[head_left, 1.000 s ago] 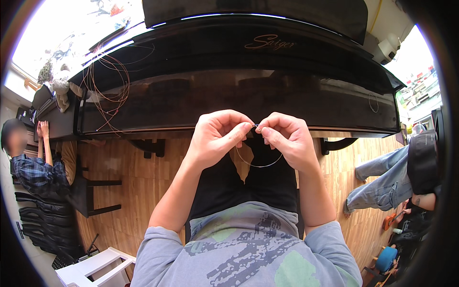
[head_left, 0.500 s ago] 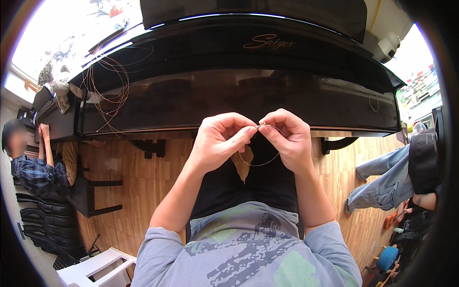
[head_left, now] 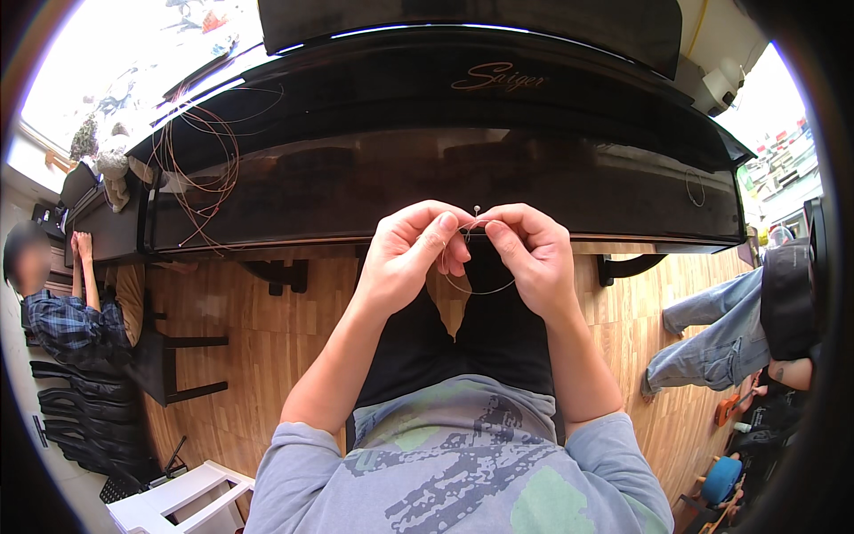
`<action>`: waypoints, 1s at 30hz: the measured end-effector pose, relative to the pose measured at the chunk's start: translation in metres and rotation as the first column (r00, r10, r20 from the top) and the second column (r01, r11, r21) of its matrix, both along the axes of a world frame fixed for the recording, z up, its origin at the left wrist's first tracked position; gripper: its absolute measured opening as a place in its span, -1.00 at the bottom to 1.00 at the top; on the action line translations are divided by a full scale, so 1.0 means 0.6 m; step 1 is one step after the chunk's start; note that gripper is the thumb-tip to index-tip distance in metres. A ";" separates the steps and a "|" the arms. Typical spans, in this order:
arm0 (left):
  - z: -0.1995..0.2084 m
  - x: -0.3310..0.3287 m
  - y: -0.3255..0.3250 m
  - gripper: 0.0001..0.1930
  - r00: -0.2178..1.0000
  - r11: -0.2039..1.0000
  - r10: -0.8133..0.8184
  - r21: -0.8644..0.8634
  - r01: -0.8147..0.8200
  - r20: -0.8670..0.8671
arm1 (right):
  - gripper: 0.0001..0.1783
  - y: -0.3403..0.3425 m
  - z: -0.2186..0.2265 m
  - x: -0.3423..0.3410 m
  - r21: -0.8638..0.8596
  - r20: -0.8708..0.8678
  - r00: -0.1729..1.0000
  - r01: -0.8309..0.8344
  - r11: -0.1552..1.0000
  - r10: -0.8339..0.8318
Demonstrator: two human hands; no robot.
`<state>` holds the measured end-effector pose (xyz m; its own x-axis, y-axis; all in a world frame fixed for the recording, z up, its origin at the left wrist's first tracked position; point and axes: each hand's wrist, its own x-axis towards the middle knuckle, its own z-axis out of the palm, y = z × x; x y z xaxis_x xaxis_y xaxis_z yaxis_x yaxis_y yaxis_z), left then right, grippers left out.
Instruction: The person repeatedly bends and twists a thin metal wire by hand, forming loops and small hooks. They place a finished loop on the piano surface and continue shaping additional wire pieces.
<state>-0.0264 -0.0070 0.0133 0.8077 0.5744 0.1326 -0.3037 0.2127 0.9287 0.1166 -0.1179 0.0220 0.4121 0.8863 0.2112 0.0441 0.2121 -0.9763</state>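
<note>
A thin metal string (head_left: 485, 293), apparently an instrument string, is bent into a loop in front of my body, just off the piano's near edge. My left hand (head_left: 416, 249) pinches it on the left between thumb and fingers. From the other side my right hand (head_left: 532, 254) grips it with thumb and forefinger. A small ball-like end (head_left: 477, 210) stands up between the fingertips of both hands. The lower part of the loop hangs below my fingers, over my dark trousers.
A glossy black piano (head_left: 356, 182) spans the front. Copper-coloured strings (head_left: 237, 158) lie coiled on its left, with a small string loop (head_left: 704, 191) at its right. One person (head_left: 67, 311) sits at the left; another in jeans (head_left: 712, 334) is at the right. A white stool (head_left: 182, 503) stands lower left.
Both hands have shifted slightly, and the ball end now points up between them. My left fingers have re-formed around the string, and the loop has tilted and looks smaller.
</note>
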 end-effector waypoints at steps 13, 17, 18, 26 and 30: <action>-0.013 -0.006 0.011 -0.73 0.832 0.657 0.531 0.541 -0.524 0.161 | -0.83 0.001 -0.004 0.008 -0.040 -0.187 0.982 0.000 0.999 -0.007; -0.007 -0.009 -0.006 -0.61 0.727 0.099 0.564 0.842 -0.530 0.391 | -0.83 0.003 -0.004 0.004 -0.031 -0.197 0.980 0.017 0.999 -0.023; -0.010 -0.007 -0.013 -0.55 0.709 0.031 0.605 0.880 -0.475 0.361 | -0.82 0.003 -0.004 0.002 -0.031 -0.197 0.980 0.020 0.999 -0.026; -0.005 0.005 -0.015 -0.64 0.690 -0.029 0.660 0.927 -0.374 0.299 | -0.83 0.000 0.001 -0.006 0.015 -0.155 0.987 0.038 0.999 -0.035; -0.001 0.006 -0.014 -0.65 0.709 0.003 0.650 0.931 -0.364 0.275 | -0.84 0.000 0.000 -0.007 0.037 -0.174 0.985 0.023 0.999 -0.016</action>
<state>-0.0230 -0.0152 0.0125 0.4432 0.4258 0.7889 0.2684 -0.9027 0.3364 0.1127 -0.1180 0.0220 0.4624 0.8704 0.1690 -0.1212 0.2509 -0.9604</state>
